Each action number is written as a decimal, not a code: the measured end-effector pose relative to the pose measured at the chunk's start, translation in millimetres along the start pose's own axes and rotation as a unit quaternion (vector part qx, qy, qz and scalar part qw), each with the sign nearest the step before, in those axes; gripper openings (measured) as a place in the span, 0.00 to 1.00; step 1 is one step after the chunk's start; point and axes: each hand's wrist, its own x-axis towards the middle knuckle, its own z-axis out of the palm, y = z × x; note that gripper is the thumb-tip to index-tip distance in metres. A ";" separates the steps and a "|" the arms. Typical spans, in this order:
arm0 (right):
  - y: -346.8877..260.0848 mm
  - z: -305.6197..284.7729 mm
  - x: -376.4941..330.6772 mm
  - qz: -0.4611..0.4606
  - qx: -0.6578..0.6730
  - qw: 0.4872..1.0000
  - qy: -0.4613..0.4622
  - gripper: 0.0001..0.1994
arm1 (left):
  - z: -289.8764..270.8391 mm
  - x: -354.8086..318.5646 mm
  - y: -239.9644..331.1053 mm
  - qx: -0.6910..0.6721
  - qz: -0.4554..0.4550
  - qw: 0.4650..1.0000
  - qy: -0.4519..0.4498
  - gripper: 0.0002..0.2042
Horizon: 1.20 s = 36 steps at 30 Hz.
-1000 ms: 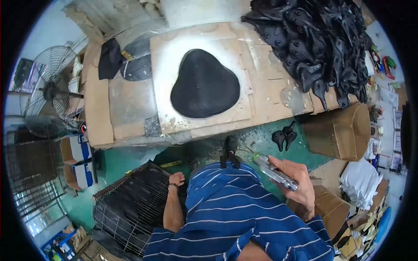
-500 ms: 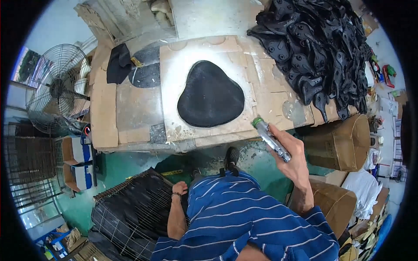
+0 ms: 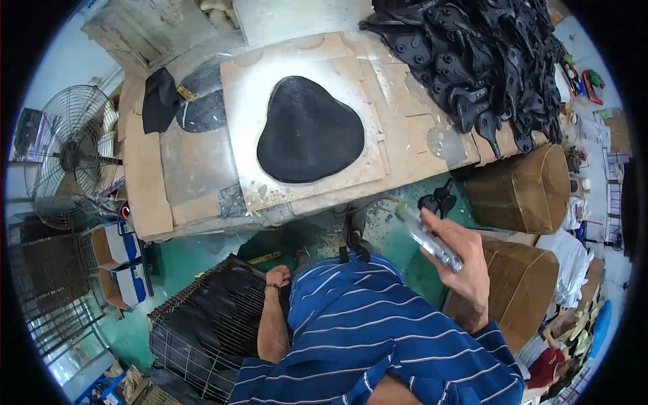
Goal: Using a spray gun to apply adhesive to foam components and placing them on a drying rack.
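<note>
While your right hand (image 3: 464, 260) is wrapping its fingers around a slim spray bottle (image 3: 429, 236) with a green tip, at about four o'clock from the black saddle-shaped pad (image 3: 309, 129), your left hand (image 3: 277, 276) is hanging loosely curled at your side, grasping nothing, just beside the wire cage (image 3: 202, 324) on the floor. The pad is lying flat on the cardboard-covered tabletop (image 3: 202, 175), with a heap of black parts (image 3: 486, 61) sitting at its two o'clock.

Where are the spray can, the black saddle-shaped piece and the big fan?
spray can (image 3: 432, 239), head view, middle of its silvery body in the right hand.
black saddle-shaped piece (image 3: 310, 131), head view, its centre.
fan (image 3: 71, 155), head view, hub of the wire guard.
</note>
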 end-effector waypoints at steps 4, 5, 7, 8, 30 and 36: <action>3.5 -4.6 -11.0 -0.009 0.011 1.000 0.003 0.34 | 5.4 9.8 40.1 0.049 0.125 0.991 -0.015 0.12; 0.0 -2.6 -8.8 -0.012 0.014 1.000 0.025 0.36 | 13.8 6.2 54.4 0.029 0.190 0.981 -0.020 0.12; -4.1 -3.7 -14.2 -0.012 0.010 1.000 0.019 0.36 | 34.4 5.6 89.9 0.051 0.306 0.951 0.012 0.13; -1.1 -2.7 -16.8 -0.013 0.004 1.000 0.014 0.37 | 52.0 -1.4 114.4 0.072 0.345 0.935 0.037 0.14; 42.7 -17.0 -34.8 0.040 0.053 0.995 0.068 0.37 | 154.4 -42.8 336.1 0.361 0.470 0.732 0.337 0.17; 47.4 -27.4 -22.5 0.008 0.050 0.993 0.109 0.35 | 181.7 -9.2 337.9 -0.165 0.348 0.911 0.149 0.13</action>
